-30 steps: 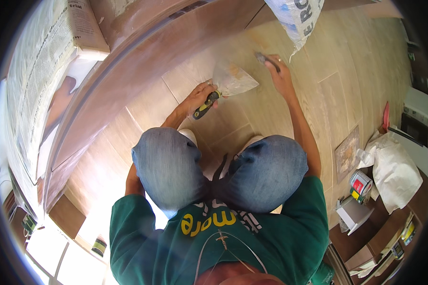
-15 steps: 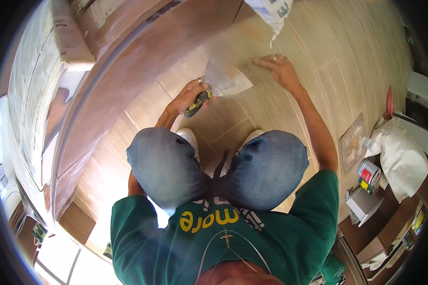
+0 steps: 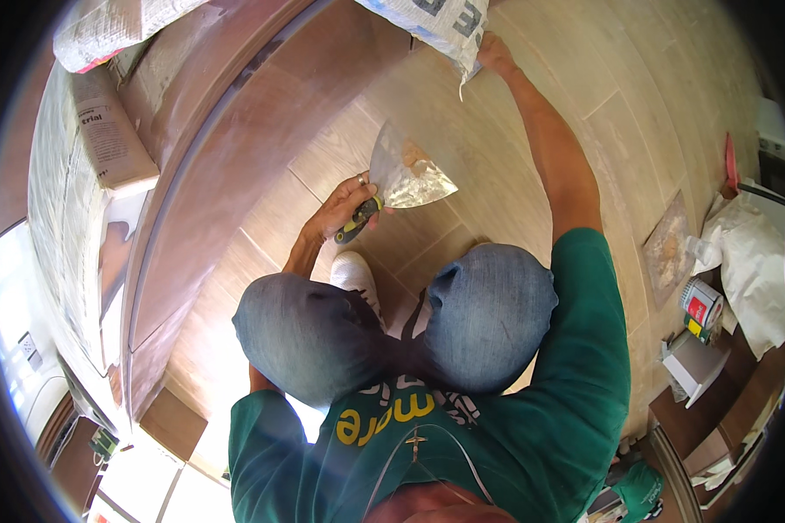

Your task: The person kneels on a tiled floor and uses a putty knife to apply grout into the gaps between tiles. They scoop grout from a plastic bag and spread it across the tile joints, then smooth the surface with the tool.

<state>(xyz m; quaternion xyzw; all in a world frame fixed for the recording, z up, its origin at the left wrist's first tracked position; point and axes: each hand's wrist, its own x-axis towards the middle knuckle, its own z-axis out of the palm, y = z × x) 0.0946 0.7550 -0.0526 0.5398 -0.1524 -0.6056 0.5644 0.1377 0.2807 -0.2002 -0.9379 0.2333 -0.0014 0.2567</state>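
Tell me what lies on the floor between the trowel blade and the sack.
Only bare tile floor separates the trowel from the sack in the head view; nothing rests there.

Bright daylight floods in from my lower left, washing out the white floor patch (image 3: 139, 471) there. Glare glints off my wide metal putty knife blade (image 3: 407, 174). The fisheye bends the pale wood-look floor tiles (image 3: 637, 113) near the dark rim; focus is fairly sharp.

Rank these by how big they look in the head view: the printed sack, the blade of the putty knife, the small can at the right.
1. Printed sack, largest, though cut off by the picture's rim.
2. Blade of the putty knife, held in the left hand.
3. Small can, smallest; the fisheye rim shrinks it, so its true size is unsure.
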